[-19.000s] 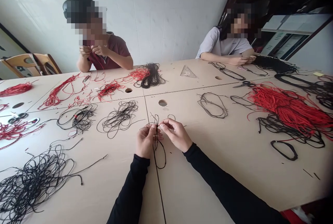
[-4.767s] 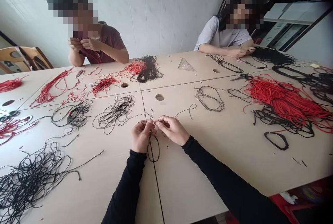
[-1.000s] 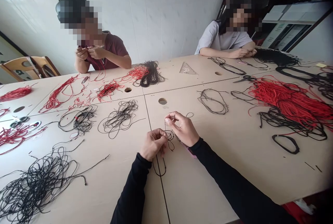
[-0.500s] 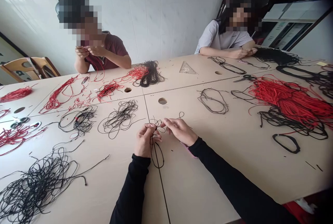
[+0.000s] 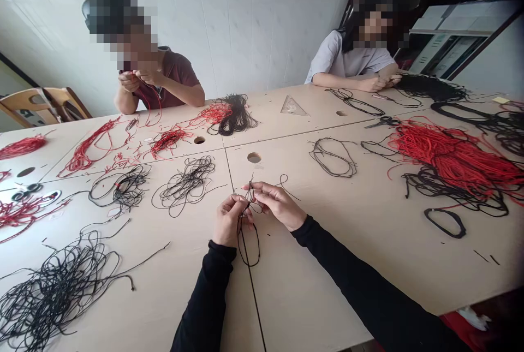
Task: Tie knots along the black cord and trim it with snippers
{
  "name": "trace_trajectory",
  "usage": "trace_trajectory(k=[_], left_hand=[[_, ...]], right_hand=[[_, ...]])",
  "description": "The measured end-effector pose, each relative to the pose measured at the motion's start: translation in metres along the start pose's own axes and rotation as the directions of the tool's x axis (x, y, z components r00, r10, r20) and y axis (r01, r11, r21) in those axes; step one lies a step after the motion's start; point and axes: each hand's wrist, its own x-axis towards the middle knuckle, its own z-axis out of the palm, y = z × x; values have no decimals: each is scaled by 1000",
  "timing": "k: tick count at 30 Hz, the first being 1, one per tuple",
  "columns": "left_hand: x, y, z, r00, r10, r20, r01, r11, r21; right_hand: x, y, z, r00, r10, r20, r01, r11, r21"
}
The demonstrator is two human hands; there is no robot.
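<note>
A pale, seamed table [image 5: 319,270] spans the room, with a person in a maroon shirt [image 5: 180,76] and another in a pale shirt [image 5: 341,60] working along its far side. A tangle of black cord [image 5: 61,286] spreads at near left; a red cord heap [image 5: 450,150] lies at right, atop dark strands. At center, the left hand [image 5: 228,221] pinches a thin black cord [image 5: 259,243], its loop hanging below the fingers, while the right hand [image 5: 280,206], fingers narrowed, meets the upper strands; whether they grip cannot be told. Beyond lie scissors [image 5: 385,121] and a clear triangular ruler [image 5: 293,106].
</note>
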Motion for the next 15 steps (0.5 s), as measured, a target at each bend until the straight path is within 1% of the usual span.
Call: trace_trajectory(k=[4, 6, 8, 12, 15], left_hand=[[1, -1, -1, 1000, 19, -7, -19, 1000, -22], [2, -2, -2, 999, 37, -6, -37, 998, -41], [4, -3, -2, 999, 54, -11, -54, 997, -60], [5, -3, -3, 997, 58, -47, -61, 995, -82], [5, -2, -4, 997, 54, -55, -60, 993, -98]], right_hand=[[1, 5, -3, 997, -77, -7, 75, 990, -121], [2, 6, -4, 995, -103, -19, 99, 983, -152], [2, 6, -4, 995, -96, -31, 89, 981, -170], [2, 3, -3, 996, -48, -70, 32, 977, -209], [1, 1, -3, 996, -38, -77, 23, 982, -189]])
